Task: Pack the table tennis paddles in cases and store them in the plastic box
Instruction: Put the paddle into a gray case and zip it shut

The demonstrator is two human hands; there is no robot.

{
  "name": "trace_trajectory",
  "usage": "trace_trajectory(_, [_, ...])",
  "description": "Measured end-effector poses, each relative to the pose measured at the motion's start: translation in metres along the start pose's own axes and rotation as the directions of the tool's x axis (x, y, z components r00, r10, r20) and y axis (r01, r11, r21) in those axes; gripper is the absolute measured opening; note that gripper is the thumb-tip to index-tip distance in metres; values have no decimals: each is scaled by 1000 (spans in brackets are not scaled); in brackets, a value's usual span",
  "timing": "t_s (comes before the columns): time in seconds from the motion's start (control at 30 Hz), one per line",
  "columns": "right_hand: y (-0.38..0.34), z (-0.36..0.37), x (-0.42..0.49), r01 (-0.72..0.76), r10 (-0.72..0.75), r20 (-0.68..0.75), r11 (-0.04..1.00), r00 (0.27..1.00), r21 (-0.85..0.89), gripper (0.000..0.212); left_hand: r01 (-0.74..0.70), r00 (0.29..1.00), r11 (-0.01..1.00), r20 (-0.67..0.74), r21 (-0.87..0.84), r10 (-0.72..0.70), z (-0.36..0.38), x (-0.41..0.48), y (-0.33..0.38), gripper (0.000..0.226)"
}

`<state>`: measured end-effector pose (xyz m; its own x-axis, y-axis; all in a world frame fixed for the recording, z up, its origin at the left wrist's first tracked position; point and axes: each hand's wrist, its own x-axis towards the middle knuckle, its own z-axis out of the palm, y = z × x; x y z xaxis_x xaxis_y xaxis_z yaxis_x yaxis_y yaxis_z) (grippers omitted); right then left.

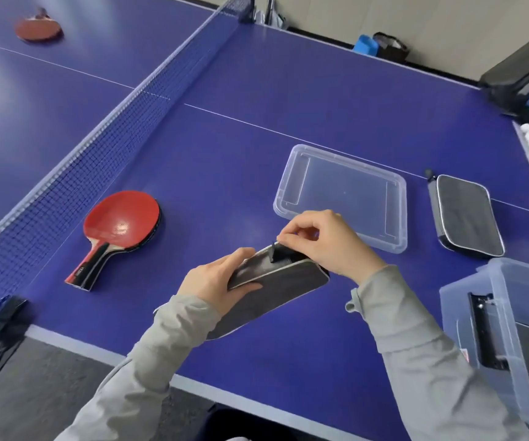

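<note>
— How much room near the edges?
— The case point(276, 281) is held above the table point(257, 106), close to its six o'clock edge. Open blue runs up to the net point(97, 138) at ten.
— The hands?
— The left hand point(215, 281) grips the case's end. The right hand point(330, 243) pinches the zipper pull point(277, 254).
— Containers?
— A clear tray point(404, 214) at one o'clock, blue showing through. The plastic box point(479, 281) at four holds something dark; I cannot tell what. Red paddles point(120, 227) lie at nine, a second case point(467, 218) at three.
</note>
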<state>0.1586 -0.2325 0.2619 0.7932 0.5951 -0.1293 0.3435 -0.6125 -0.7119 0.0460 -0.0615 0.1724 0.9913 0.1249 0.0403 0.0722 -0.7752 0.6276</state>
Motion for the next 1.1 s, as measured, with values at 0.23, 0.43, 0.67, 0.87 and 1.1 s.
trace_trajectory(0.23, [9, -1, -33, 83, -80, -47, 994, 996, 76, 12, -47, 999, 999, 23, -16, 47, 5, -5, 3, 48])
trace_trajectory(0.43, [10, 7, -43, 134, -109, -290, 988, 951, 70, 8, -84, 996, 996, 13, -27, 84, 8, -6, 13, 50])
trace_trajectory(0.67, [45, -2, -44, -105, 190, -445, 972, 875, 210, 9, 64, 994, 971, -66, -229, -81, -2, -13, 13, 44])
trace_trajectory(0.87, [88, 6, -55, -225, 433, -272, 797, 859, 560, 15, 154, 947, 680, -90, -717, -309, -22, -10, 2, 36])
trace_trajectory(1.1, [79, 43, -67, -196, 308, -163, 852, 937, 486, 20, 215, 739, 327, -65, -920, -671, -24, 6, -2, 20])
